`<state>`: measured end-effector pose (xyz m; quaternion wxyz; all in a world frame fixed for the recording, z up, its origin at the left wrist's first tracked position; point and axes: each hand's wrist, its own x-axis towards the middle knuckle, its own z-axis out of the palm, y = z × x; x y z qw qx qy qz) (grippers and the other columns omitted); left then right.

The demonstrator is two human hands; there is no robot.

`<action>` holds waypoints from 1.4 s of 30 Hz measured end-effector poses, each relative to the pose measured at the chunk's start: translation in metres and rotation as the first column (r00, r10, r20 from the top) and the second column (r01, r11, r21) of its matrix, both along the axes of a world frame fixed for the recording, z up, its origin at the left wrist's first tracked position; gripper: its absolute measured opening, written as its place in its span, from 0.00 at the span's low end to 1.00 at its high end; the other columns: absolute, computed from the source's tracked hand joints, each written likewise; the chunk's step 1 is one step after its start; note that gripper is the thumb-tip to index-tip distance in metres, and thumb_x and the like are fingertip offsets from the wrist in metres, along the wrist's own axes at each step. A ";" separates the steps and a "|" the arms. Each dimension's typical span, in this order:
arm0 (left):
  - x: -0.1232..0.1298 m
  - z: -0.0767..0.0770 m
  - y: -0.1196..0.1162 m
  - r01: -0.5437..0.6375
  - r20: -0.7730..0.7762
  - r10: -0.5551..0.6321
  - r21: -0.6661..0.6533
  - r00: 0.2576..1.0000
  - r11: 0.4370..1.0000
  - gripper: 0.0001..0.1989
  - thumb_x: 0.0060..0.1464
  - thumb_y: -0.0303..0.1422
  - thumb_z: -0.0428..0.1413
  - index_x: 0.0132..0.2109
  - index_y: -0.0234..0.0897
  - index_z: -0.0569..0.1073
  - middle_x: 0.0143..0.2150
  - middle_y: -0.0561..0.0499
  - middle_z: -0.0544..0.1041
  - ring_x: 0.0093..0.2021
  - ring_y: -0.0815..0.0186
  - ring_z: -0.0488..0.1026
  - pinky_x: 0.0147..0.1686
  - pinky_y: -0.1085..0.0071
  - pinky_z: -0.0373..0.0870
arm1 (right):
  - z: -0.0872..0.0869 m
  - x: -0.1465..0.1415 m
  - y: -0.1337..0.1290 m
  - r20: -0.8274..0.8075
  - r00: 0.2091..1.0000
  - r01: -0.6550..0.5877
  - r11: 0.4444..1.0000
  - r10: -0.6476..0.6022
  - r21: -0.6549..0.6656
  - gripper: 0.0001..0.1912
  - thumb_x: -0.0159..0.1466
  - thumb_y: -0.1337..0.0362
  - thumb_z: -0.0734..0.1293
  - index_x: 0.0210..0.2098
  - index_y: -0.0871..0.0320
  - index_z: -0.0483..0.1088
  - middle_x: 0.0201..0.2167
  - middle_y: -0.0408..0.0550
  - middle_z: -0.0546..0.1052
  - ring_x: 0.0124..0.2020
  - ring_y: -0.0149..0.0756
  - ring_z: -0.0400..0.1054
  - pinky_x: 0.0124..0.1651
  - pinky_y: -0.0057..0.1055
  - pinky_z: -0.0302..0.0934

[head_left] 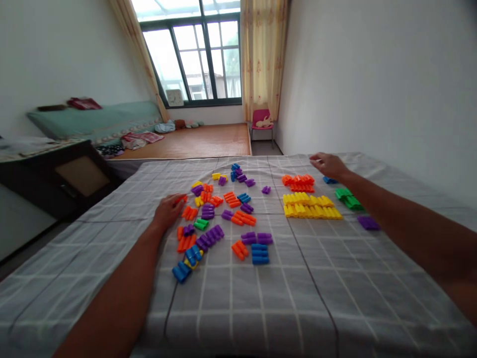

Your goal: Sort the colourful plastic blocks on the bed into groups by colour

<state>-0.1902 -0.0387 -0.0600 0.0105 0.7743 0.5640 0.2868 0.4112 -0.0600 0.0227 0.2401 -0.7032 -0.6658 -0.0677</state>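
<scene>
My left hand (169,211) is at the left edge of a scattered group of coloured plastic pieces, its fingertips closed on a small orange piece (182,198). Purple pieces (210,237), blue pieces (260,253) and a green piece (201,224) lie to its right. My right hand (328,165) is over the far right of the cloth, fingers bent together; whether anything is between them is too small to tell. Near it are an orange cluster (298,182) and a blue piece (329,180). Yellow rows (312,206), green pieces (349,198) and a purple piece (368,223) lie closer.
A grey checked cloth (231,298) covers the surface. Beyond it stand a low bed (212,139) with folded fabrics and a pink chair (262,119). A dark cabinet (74,174) is at the left, and a white wall at the right.
</scene>
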 end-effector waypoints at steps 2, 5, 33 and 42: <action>0.000 -0.002 0.000 0.014 0.007 -0.014 0.010 1.000 1.000 0.25 0.55 0.44 0.46 0.50 0.35 0.77 0.50 0.43 0.78 0.52 0.59 0.73 0.53 0.65 0.68 | -0.001 -0.054 0.010 0.002 0.977 -0.213 0.975 0.213 -0.061 0.13 0.65 0.62 0.64 0.47 0.59 0.75 0.42 0.52 0.79 0.38 0.36 0.74 0.44 0.31 0.65; 0.002 -0.001 -0.003 0.025 0.022 -0.025 0.006 0.999 1.000 0.23 0.55 0.42 0.48 0.50 0.38 0.77 0.50 0.45 0.78 0.51 0.59 0.73 0.54 0.63 0.68 | -0.009 -0.134 0.025 0.002 0.879 -0.473 0.871 0.477 -0.132 0.14 0.63 0.65 0.66 0.48 0.59 0.74 0.45 0.50 0.79 0.38 0.35 0.74 0.45 0.30 0.64; 0.007 -0.005 0.000 0.067 0.061 -0.067 0.006 0.996 0.998 0.20 0.52 0.34 0.50 0.49 0.39 0.78 0.49 0.46 0.79 0.49 0.59 0.74 0.54 0.61 0.68 | -0.014 -0.227 0.081 -0.207 0.815 -0.574 0.706 0.541 -0.416 0.25 0.52 0.71 0.72 0.50 0.56 0.75 0.47 0.49 0.79 0.43 0.39 0.74 0.44 0.29 0.67; 0.001 0.001 -0.002 0.081 0.076 -0.077 -0.046 0.994 0.996 0.23 0.52 0.42 0.49 0.49 0.39 0.78 0.50 0.46 0.78 0.50 0.57 0.74 0.51 0.63 0.70 | -0.023 -0.239 0.050 -0.087 0.849 -0.502 0.743 0.521 -0.442 0.18 0.54 0.72 0.72 0.45 0.57 0.78 0.45 0.48 0.80 0.43 0.40 0.74 0.45 0.28 0.66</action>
